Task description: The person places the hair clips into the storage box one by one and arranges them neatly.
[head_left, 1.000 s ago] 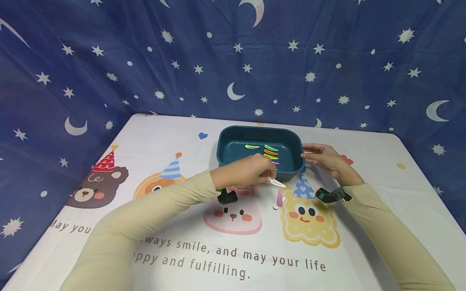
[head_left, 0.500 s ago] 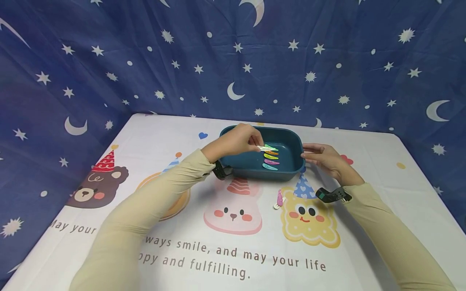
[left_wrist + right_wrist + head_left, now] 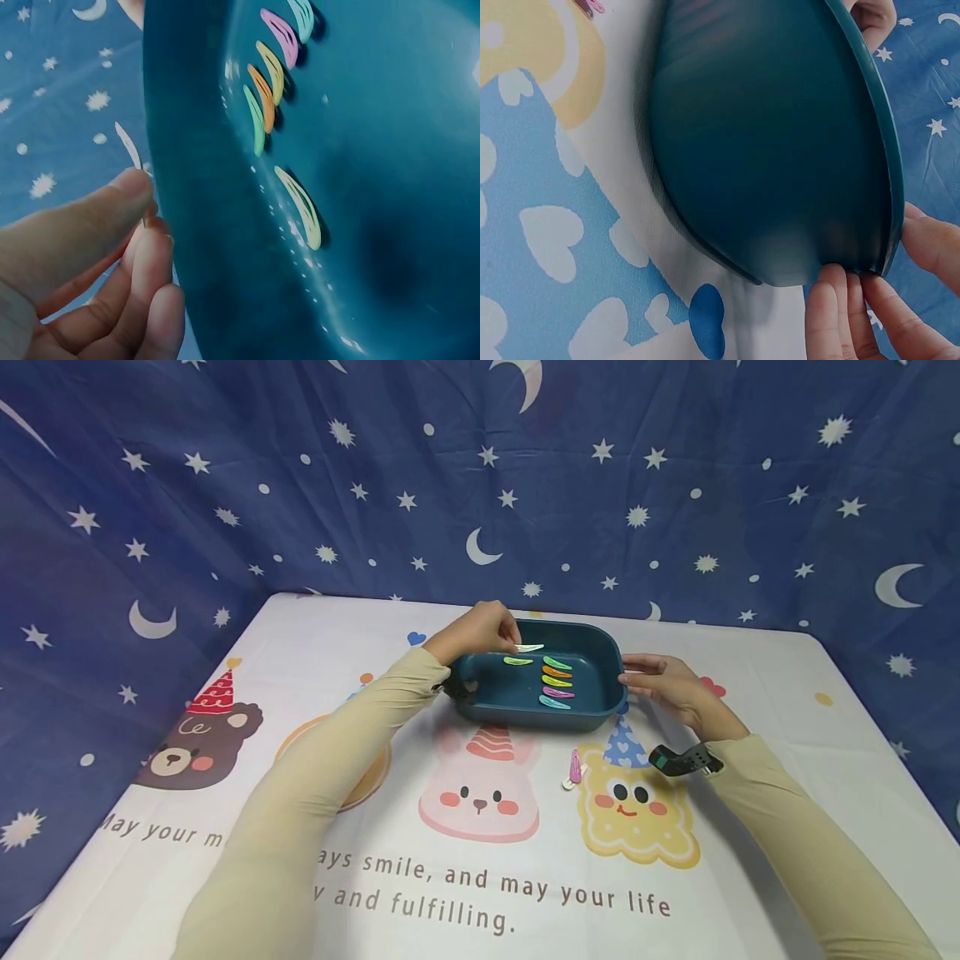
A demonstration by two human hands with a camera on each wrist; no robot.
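In the head view, my left hand [image 3: 483, 628] is above the back left of a dark teal basin [image 3: 517, 717]. It pinches a white snap hair clip [image 3: 530, 647] between thumb and fingertips; the left wrist view shows this clip [image 3: 128, 145] jutting past the thumb. Below lies a yellow-green clip [image 3: 517, 661] on the basin floor. To its right runs a column of several clips, including green [image 3: 557, 662], orange [image 3: 557, 672], pink [image 3: 558, 692] and blue [image 3: 555, 702]. My right hand [image 3: 671, 689] touches the basin's right end, its fingers fairly straight against the outer wall and rim.
A pink clip [image 3: 575, 767] and a white clip [image 3: 567, 785] lie close together on the printed white tablecloth [image 3: 420, 893], in front of the basin. A blue star-patterned curtain [image 3: 420, 485] stands behind the table.
Carrying the white clip, my left hand has moved from the basin's front side up and over to its back left. My right hand keeps its place at the basin's right end.
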